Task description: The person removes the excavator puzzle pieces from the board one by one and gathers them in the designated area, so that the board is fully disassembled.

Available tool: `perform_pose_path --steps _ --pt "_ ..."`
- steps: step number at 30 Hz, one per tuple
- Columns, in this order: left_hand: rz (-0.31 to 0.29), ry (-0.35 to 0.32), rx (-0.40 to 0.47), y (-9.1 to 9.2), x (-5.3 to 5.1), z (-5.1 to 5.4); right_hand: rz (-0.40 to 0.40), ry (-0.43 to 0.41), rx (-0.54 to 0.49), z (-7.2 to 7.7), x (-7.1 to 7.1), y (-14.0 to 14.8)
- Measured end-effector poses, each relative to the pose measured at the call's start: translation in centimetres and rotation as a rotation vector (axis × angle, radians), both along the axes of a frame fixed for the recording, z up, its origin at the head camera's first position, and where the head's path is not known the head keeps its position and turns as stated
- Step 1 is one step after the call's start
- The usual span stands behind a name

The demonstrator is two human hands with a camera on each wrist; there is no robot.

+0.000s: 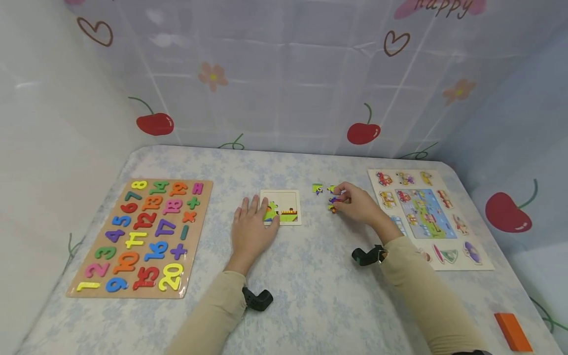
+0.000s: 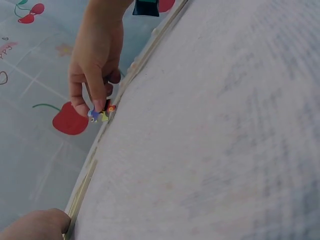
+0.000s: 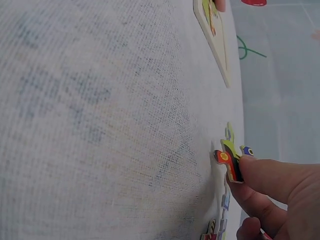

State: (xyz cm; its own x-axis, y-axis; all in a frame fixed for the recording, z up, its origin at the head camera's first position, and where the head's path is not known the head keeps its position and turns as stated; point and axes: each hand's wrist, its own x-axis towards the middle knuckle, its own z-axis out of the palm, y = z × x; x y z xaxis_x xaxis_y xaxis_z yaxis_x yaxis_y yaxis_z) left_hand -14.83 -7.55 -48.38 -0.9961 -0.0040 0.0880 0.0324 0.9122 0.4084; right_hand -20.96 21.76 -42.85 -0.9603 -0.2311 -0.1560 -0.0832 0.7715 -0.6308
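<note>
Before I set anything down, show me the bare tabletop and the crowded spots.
Bare: a wide front stretch between the wrist cameras, a narrow strip between number board and left hand, and the table behind the small tray. Crowded: around the right hand, hemmed by loose pieces and the picture board.

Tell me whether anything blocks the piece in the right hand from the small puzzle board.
Nothing visible stands between the pinched piece and the small puzzle board, though the left hand covers part of the board's left side.

Board (image 1: 142,262) with 1–20 (image 1: 141,221), math signs (image 1: 184,232), "happy" (image 1: 445,6) curtain (image 1: 275,88)
</note>
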Motion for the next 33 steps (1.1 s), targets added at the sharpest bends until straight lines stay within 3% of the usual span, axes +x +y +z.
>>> perform_pose_path --steps 14,25,33 --pt "-0.004 0.001 0.009 0.0 0.1 0.0 0.01 0.03 0.074 -0.1 0.1 0.3" --pt "-0.003 -0.005 0.015 0.0 0.1 0.3 0.005 0.135 0.276 0.0 0.2 0.0" --pt "-0.008 -0.013 0.029 -0.1 0.1 0.4 0.024 0.163 0.179 -0.2 0.0 -1.2"
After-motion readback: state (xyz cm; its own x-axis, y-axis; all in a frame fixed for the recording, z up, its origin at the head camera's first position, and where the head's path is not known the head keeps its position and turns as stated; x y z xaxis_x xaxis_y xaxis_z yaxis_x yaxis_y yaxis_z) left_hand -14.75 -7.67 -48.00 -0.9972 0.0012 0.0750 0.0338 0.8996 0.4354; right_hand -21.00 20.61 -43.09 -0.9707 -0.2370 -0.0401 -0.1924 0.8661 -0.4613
